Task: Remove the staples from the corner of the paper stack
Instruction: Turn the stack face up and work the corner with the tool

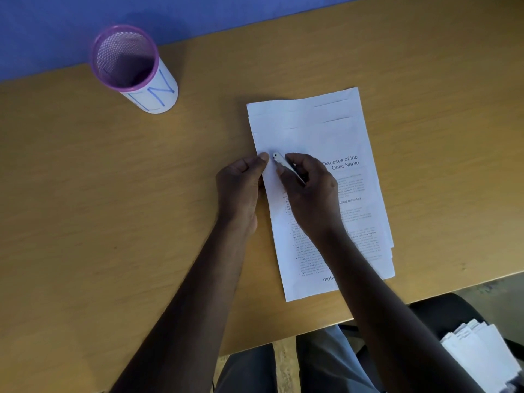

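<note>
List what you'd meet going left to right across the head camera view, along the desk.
Purple mesh pen cup with a white paper label → left hand pinching the paper's edge → small white tool gripped by the right hand → white printed paper stack, all on the wooden desk.

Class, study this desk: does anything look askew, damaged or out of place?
The paper stack lies tilted on the desk, its sheets fanned unevenly at the top edge. The purple mesh cup stands upright. Nothing looks spilled or torn.

Staples too small to tell; right hand hides most of the tool (white tip shows).
</note>
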Demonstrator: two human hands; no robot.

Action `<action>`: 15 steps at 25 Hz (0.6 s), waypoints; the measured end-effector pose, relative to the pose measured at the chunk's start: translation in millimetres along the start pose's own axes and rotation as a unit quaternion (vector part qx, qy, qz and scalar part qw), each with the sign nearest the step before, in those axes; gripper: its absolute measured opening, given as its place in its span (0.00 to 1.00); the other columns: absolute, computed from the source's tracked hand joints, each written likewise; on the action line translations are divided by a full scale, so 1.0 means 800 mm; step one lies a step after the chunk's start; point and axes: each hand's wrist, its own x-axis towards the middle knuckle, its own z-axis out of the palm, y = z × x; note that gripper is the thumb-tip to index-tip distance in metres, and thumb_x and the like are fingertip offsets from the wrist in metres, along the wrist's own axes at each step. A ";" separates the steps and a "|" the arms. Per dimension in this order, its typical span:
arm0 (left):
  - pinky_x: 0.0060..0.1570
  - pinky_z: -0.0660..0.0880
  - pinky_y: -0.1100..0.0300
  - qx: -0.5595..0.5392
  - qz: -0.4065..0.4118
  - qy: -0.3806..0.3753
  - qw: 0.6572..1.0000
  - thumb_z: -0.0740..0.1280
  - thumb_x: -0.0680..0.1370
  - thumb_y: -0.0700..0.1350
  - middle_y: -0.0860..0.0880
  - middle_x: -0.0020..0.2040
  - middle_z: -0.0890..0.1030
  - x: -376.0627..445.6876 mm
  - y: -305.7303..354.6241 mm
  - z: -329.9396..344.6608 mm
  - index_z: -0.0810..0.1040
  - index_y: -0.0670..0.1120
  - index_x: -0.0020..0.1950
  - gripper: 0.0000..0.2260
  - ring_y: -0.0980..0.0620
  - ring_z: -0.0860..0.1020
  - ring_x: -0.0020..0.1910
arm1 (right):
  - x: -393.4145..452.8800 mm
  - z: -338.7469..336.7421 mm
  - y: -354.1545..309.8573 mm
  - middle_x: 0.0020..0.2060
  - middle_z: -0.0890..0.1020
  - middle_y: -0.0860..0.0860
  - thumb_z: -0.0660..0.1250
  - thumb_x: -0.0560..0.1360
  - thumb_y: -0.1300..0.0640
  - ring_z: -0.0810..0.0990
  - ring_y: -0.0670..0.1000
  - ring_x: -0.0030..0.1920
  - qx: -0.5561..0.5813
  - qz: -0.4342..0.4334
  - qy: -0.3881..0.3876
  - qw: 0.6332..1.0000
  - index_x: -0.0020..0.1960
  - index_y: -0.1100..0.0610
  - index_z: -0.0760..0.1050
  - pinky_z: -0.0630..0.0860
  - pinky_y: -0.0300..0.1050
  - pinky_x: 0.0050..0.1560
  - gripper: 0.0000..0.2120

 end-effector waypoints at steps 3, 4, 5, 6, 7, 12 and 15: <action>0.57 0.84 0.46 0.003 -0.003 -0.005 1.000 0.74 0.79 0.45 0.56 0.40 0.89 0.001 -0.001 -0.001 0.87 0.52 0.40 0.08 0.48 0.87 0.50 | -0.002 0.000 0.001 0.56 0.86 0.49 0.70 0.82 0.51 0.84 0.46 0.54 0.007 0.003 0.005 1.000 0.63 0.55 0.81 0.84 0.48 0.56 0.13; 0.56 0.85 0.48 0.002 -0.006 -0.005 1.000 0.74 0.79 0.46 0.56 0.41 0.89 0.002 -0.001 -0.001 0.87 0.52 0.40 0.08 0.49 0.88 0.49 | -0.002 -0.001 0.002 0.56 0.86 0.49 0.70 0.82 0.50 0.85 0.45 0.53 0.011 0.004 0.004 1.000 0.63 0.54 0.81 0.84 0.48 0.55 0.12; 0.53 0.85 0.50 0.003 -0.008 -0.007 1.000 0.73 0.80 0.46 0.57 0.41 0.89 0.003 -0.001 -0.001 0.87 0.52 0.40 0.08 0.50 0.88 0.48 | -0.002 -0.001 0.003 0.55 0.86 0.48 0.71 0.82 0.50 0.85 0.45 0.53 0.012 0.001 0.001 1.000 0.62 0.54 0.81 0.84 0.47 0.54 0.12; 0.51 0.85 0.52 0.004 -0.008 -0.009 1.000 0.73 0.80 0.46 0.57 0.41 0.89 0.003 -0.002 -0.002 0.87 0.53 0.40 0.08 0.51 0.88 0.47 | -0.002 -0.003 0.004 0.54 0.86 0.48 0.71 0.82 0.49 0.85 0.45 0.52 0.011 -0.003 -0.004 1.000 0.62 0.54 0.82 0.84 0.46 0.53 0.12; 0.49 0.85 0.54 0.004 -0.007 -0.010 1.000 0.73 0.80 0.46 0.56 0.41 0.89 0.004 -0.002 -0.002 0.87 0.53 0.40 0.09 0.51 0.88 0.47 | -0.002 -0.004 0.004 0.54 0.86 0.48 0.72 0.81 0.50 0.85 0.44 0.52 0.009 -0.009 -0.009 1.000 0.61 0.54 0.82 0.85 0.45 0.53 0.11; 0.43 0.84 0.58 -0.007 -0.013 -0.017 1.000 0.72 0.81 0.46 0.53 0.44 0.89 0.005 -0.003 -0.004 0.87 0.51 0.43 0.08 0.51 0.88 0.47 | -0.005 -0.005 0.007 0.54 0.85 0.48 0.75 0.79 0.55 0.81 0.35 0.48 -0.024 -0.033 -0.018 0.999 0.62 0.53 0.82 0.75 0.23 0.50 0.12; 0.45 0.85 0.56 -0.014 -0.013 -0.019 1.000 0.71 0.81 0.46 0.51 0.46 0.89 0.005 -0.004 -0.005 0.87 0.51 0.45 0.07 0.49 0.88 0.47 | -0.003 -0.003 0.001 0.54 0.85 0.47 0.74 0.79 0.54 0.82 0.37 0.48 -0.021 -0.025 -0.018 0.999 0.62 0.53 0.82 0.78 0.28 0.51 0.12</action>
